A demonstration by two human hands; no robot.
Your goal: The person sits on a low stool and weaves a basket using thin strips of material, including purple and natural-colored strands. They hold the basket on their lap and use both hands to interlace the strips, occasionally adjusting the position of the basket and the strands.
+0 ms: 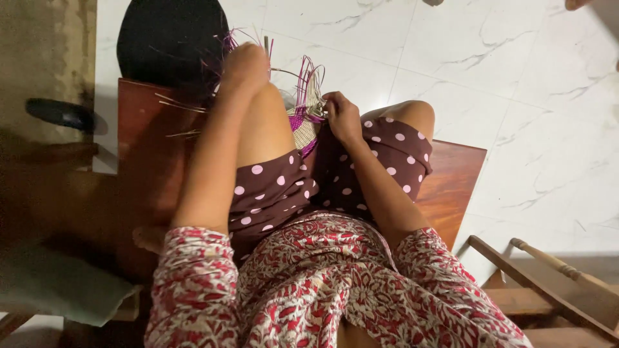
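My polka-dot shorts cover my lap, and between my knees sits the half-woven basket of pale and purple strips. My right hand rests against its edge, fingers pinched together on a strip. My left hand is raised beyond my knee, fingers closed around loose purple strands. Farther off, a black round object lies on the white marble floor.

No packages, labels, signs or screens in view.
Checked the whole head view, floor to lap and both side edges: nothing boxed, wrapped, tagged, posted or lit shows anywhere at this moment.
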